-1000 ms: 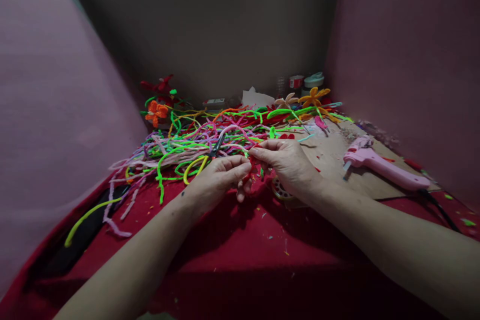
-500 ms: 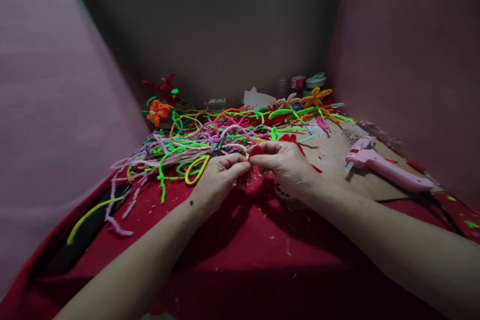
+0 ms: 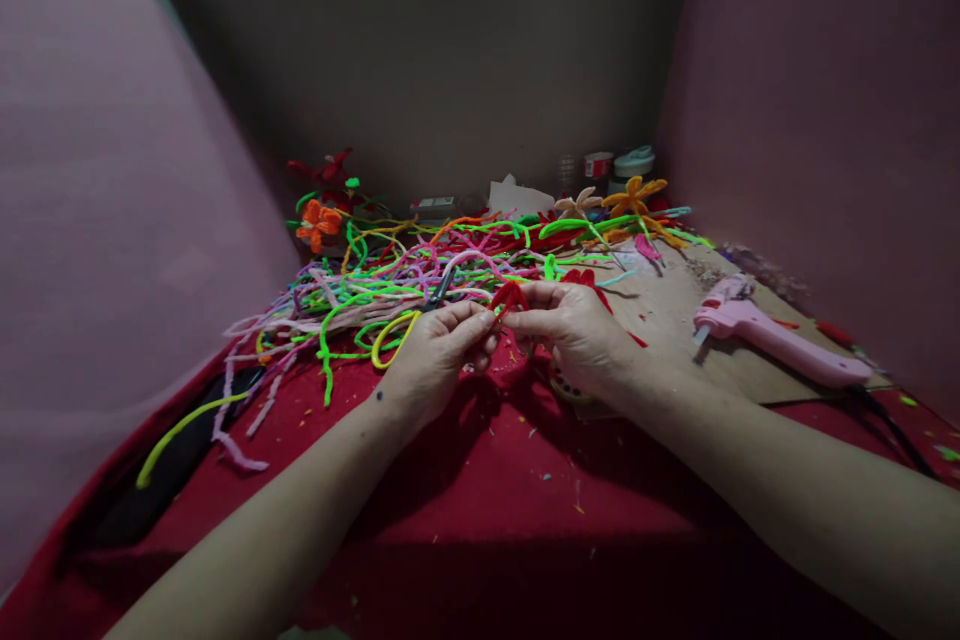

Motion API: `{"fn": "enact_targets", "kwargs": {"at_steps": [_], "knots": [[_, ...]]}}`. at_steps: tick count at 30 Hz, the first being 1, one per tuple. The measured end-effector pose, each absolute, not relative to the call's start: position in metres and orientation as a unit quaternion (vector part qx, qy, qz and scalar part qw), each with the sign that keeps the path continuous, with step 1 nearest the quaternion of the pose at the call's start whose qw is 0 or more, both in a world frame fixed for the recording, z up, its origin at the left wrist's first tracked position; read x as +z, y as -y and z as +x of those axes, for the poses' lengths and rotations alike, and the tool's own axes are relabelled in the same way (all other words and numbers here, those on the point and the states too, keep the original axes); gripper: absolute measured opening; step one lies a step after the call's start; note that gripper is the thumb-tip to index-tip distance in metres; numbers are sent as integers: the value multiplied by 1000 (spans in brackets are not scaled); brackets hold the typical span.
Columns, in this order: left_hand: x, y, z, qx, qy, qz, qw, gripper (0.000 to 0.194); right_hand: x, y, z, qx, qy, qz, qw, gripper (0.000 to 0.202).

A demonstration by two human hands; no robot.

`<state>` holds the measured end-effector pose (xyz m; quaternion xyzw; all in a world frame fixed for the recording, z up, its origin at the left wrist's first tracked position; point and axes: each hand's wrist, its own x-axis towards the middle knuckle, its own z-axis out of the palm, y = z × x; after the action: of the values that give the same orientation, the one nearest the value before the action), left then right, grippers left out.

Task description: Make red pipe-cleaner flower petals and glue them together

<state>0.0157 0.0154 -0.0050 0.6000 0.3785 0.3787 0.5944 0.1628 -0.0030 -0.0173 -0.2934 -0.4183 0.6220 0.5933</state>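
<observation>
Head view, near to far. Red cloth covers the table in front of you, flecked with small clippings.

Your left hand and right hand meet at centre, just above the cloth. Both are pinched shut, thumb against fingertips, on one red pipe cleaner. It arcs in a small loop between the two pinches, and the close grip on each side looks meant to control the bend. More red runs out past your right hand, but I cannot tell if it is the same piece.

A round spool sits half hidden under your right wrist. Only one shows.

Right of you, one pink glue gun lies on its side on a cardboard sheet, nozzle toward centre and cord trailing off right. The board probably shields the cloth from drips.

Just beyond your hands is the loose pile of pipe cleaners: green, pink, purple, yellow, too tangled to count. One dark-handled tool lies in it, likely scissors. One lime-green strand lies apart at left.

Farthest back, along the wall, there are at least three finished flowers in view: orange flower, orange-yellow flower, pale flower. Two small containers stand behind them.
</observation>
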Motion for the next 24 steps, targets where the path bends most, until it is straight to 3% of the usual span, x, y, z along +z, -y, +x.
{"fn": "enact_targets", "kwargs": {"at_steps": [8,17,24], "knots": [[-6,-14,16,374,-372,623,577,19,-15,4,161,605,413,-307,607,17],[-7,-13,16,348,-364,583,638,18,-13,7,159,575,458,-330,593,17],[-6,-14,15,332,-334,556,685,15,-15,9,161,413,578,-393,584,20]]}}
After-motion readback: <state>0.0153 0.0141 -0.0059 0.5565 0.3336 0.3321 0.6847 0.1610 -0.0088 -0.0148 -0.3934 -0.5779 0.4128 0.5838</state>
